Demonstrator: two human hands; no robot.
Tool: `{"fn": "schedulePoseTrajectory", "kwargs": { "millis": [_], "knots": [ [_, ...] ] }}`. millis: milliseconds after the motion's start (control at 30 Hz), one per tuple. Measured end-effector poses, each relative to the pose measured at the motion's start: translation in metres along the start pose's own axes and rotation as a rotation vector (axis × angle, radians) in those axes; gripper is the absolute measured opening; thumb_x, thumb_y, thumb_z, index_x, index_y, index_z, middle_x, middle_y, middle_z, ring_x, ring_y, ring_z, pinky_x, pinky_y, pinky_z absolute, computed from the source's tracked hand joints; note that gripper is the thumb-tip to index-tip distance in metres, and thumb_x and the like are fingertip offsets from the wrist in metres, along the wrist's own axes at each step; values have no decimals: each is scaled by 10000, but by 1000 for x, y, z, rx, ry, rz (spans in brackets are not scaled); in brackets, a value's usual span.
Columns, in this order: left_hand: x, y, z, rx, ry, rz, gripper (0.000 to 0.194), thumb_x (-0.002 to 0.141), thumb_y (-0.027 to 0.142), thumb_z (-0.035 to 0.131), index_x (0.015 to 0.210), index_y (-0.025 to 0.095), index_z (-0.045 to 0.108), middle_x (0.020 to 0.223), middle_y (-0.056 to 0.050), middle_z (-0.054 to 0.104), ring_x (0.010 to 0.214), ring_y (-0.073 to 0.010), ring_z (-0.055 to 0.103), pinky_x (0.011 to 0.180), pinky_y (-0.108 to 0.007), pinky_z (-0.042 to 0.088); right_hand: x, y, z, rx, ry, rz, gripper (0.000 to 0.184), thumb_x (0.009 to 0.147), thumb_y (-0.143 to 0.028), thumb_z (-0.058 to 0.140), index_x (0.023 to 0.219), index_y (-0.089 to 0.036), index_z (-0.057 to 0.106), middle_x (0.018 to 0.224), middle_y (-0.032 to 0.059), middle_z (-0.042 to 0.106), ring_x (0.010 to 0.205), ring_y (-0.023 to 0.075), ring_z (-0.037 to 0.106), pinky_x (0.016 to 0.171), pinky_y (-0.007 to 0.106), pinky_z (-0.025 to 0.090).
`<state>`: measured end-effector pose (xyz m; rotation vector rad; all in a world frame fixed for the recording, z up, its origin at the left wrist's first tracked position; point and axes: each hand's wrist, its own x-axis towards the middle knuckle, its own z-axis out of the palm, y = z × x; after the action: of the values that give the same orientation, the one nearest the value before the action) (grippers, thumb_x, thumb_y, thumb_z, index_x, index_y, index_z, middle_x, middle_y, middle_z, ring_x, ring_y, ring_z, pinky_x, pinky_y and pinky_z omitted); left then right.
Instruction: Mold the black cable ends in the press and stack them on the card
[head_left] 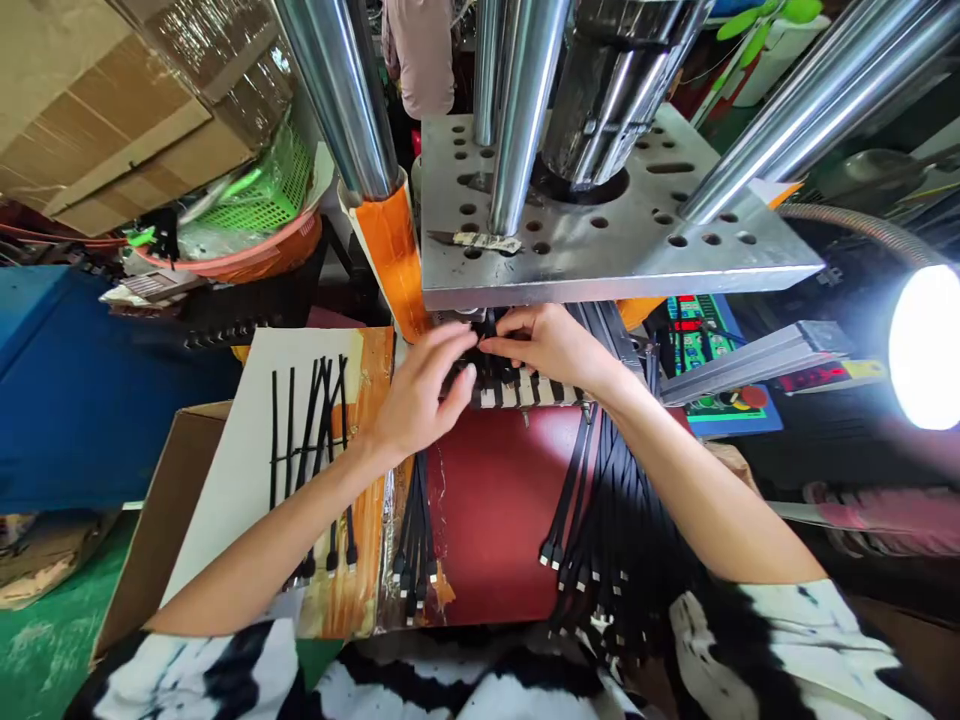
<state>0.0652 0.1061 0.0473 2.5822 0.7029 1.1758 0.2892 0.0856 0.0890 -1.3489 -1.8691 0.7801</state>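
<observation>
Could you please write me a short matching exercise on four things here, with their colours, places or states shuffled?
1. Plate
2. Lamp
3. Mat
4. Basket

A. Red, between bundles of black cables
B. Lit, at the far right
C. Green, near the cardboard box
D. Metal, with holes

Pairs: 1-D, 2-B, 3-A, 4-C

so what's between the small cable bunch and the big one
In the head view, mostly bare red mat lies between the small bunch and the big one, with an orange scrap by the small bunch.
</observation>
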Motion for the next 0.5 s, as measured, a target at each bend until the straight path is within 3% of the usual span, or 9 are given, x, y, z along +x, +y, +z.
{"fn": "schedulePoseTrajectory", "kwargs": {
  "millis": [100, 200, 333, 500],
  "knots": [
    [-17, 3, -13, 117, -200, 285, 327, 1041, 237, 597, 1344, 146, 678, 1486, -201, 683, 1428, -316, 627, 1186, -489, 529, 3, 5, 5, -72, 38, -98, 440, 984, -395, 678, 610, -200, 552, 615, -52, 487, 637, 103, 409, 634, 276, 326],
    [-15, -1, -12, 266, -249, 393, 335, 1058, 246, 587, 1362, 139, 675, 1433, -184, 731, 1408, -325, 649, 1144, -500, 555, 2, 8, 9, -57, 127, -94, 407, 969, -309, 682, 606, -199, 533, 604, -59, 428, 622, 104, 354, 614, 284, 296],
    [-10, 3, -6, 412, -232, 411, 308, 1079, 240, 559, 1326, 91, 665, 1409, -222, 735, 1388, -353, 657, 1063, -515, 593, -4, 14, 9, 138, 160, -20, 295, 917, -383, 735, 740, -207, 578, 649, -51, 523, 559, 103, 409, 523, 268, 304],
    [-18, 15, -3, 362, -288, 324, 512, 1077, 411, 576, 1472, 84, 581, 1544, -281, 607, 1502, -422, 535, 1126, -589, 563, -6, 17, 3, 159, 128, -36, 470, 867, -574, 793, 687, -208, 559, 611, -56, 524, 554, 104, 428, 547, 266, 334]
  ]
}}
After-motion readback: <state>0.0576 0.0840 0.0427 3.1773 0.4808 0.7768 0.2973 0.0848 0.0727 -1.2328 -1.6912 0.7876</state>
